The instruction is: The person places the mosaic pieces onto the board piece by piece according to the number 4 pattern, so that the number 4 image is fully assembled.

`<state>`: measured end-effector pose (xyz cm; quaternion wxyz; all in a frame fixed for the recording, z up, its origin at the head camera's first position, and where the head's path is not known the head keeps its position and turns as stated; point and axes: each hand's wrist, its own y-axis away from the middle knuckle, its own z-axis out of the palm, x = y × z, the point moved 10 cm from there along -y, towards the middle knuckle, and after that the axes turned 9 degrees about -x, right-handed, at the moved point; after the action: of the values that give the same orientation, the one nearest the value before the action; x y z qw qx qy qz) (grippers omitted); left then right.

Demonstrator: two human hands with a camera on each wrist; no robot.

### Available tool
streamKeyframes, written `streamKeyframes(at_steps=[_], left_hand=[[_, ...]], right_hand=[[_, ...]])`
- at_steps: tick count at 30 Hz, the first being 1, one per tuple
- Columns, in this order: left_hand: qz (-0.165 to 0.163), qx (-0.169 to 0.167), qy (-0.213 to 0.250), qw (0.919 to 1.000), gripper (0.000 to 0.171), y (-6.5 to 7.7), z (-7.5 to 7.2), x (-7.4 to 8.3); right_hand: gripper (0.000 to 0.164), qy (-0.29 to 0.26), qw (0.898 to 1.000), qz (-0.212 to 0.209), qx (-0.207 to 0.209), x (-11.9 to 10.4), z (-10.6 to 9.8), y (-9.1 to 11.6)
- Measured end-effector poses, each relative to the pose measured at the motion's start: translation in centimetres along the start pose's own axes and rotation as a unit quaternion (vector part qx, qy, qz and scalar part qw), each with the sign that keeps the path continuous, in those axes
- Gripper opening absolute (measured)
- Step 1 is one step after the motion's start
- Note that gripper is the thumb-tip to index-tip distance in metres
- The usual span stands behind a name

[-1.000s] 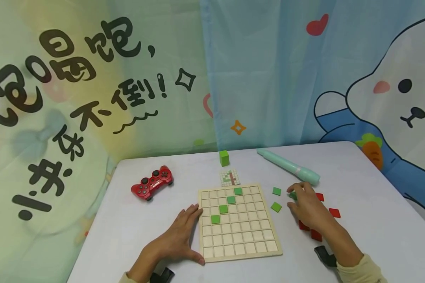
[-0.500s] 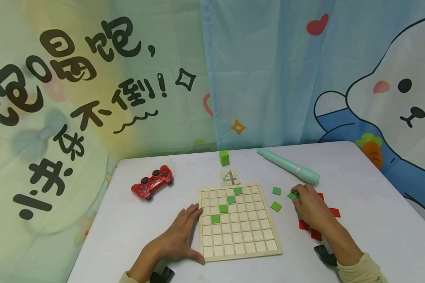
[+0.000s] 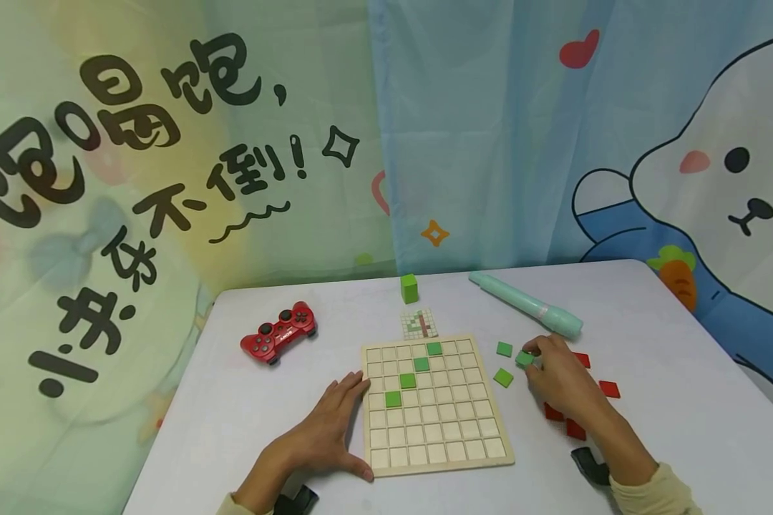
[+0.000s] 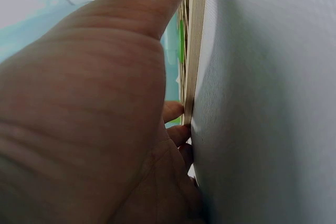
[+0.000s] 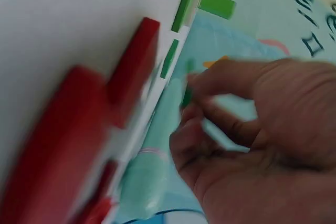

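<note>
A wooden grid board point(image 3: 438, 471) lies on the table, with several green tiles such as the green tile point(image 3: 393, 399) in a diagonal row of its cells. My left hand point(image 3: 322, 429) rests at the board's left edge, fingers spread and thumb at the near corner. In the left wrist view the fingertips touch the board's side point(image 4: 196, 51). Right of the board, my right hand point(image 3: 562, 375) pinches a green square tile point(image 3: 524, 359) between thumb and fingers. The right wrist view shows that tile point(image 5: 187, 95) edge-on. Two loose tiles, a green one point(image 3: 504, 349) and another point(image 3: 503, 378), lie beside it.
Red tiles lie around the right hand, including a red tile point(image 3: 609, 388) and another point(image 3: 576, 429). A small pattern card point(image 3: 419, 324), a green cube point(image 3: 409, 289) and a mint-green tube-shaped object point(image 3: 528, 304) are behind. A red game controller point(image 3: 279, 332) sits at left.
My right hand has picked at the green tile and drawn it slightly left and toward me, now tilted in the fingers. The left hand and board stay put.
</note>
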<state>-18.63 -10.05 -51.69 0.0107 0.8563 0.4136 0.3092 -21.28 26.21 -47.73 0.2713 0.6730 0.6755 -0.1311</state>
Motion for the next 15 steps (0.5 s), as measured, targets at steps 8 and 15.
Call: streamKeyframes(at_steps=[8,15], left_hand=[[-0.005,-0.005,0.01,0.9999,0.143,0.2,0.0,-0.1],[0.004,0.0,0.003,1.0,0.143,0.1,-0.1,0.1]], right_hand=[[0.027,0.029,0.989,-0.124,-0.072,-9.7,2.9,1.3],[0.025,0.062,0.944,-0.288,-0.148,-17.5,7.3,2.6]])
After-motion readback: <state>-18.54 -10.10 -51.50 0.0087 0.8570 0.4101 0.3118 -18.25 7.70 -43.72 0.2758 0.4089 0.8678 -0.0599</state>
